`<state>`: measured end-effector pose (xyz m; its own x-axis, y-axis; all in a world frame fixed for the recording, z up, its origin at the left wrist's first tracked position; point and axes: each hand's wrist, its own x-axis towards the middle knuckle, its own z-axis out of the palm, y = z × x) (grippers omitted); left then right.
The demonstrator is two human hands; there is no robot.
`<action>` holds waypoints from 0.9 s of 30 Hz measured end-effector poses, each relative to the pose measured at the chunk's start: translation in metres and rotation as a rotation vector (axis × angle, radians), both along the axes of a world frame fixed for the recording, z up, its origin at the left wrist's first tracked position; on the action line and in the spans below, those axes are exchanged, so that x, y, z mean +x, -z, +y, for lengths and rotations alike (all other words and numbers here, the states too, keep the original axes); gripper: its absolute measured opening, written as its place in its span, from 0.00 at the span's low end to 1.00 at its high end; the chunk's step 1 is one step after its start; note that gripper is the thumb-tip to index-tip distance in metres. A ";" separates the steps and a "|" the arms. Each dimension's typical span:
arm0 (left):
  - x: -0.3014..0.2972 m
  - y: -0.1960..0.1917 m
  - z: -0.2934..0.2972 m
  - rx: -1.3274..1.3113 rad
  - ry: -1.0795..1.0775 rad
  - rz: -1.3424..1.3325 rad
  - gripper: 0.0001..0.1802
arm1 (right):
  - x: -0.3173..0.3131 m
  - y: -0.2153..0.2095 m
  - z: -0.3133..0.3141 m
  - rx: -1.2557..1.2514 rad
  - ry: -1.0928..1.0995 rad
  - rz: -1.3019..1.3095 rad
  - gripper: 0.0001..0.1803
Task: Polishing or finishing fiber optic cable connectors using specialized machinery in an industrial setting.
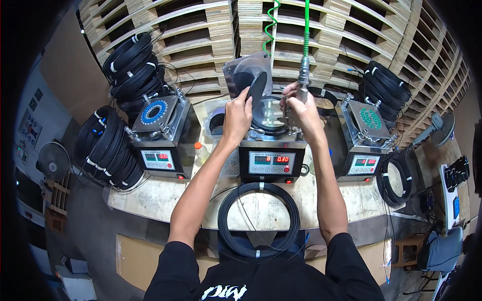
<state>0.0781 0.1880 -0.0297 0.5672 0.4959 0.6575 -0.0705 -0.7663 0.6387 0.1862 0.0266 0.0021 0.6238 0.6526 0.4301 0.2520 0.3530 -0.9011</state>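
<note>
Left hand [237,116] pinching a black round pad [256,89], tilted on edge above the middle machine [271,150]. Right hand [300,111] closed around a metal air nozzle [303,80] on a green hose [306,27], aimed at the bare round plate [269,114]. Step judged: cleaning the plate with pad lifted off. Next move calls for laying the pad flat and centred. Black cable coil [258,219] lying just before the machine on the bench [160,198].

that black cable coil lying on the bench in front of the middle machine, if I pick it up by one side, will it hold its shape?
The black cable coil would probably sag into an oval: its strands look thin. The white ties around it should keep the loops bundled. A loose strand crossing inside the ring might snag or trail.
</note>
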 end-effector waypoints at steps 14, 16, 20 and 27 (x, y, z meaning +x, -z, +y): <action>0.002 0.004 0.003 0.005 0.050 -0.047 0.18 | -0.012 0.004 -0.014 -0.071 0.119 0.053 0.06; 0.002 0.004 0.003 0.007 0.055 -0.047 0.18 | -0.001 0.002 -0.026 -0.120 0.224 -0.020 0.05; 0.001 0.001 0.002 -0.029 0.062 -0.059 0.17 | -0.011 -0.004 -0.018 0.018 0.469 -0.104 0.03; 0.001 -0.005 0.006 -0.106 0.057 0.028 0.17 | -0.030 -0.035 -0.018 0.275 0.221 0.009 0.05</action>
<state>0.0787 0.1945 -0.0249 0.6142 0.5282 0.5864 -0.0930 -0.6894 0.7184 0.1561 0.0086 0.0368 0.7413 0.3622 0.5651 0.3420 0.5206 -0.7823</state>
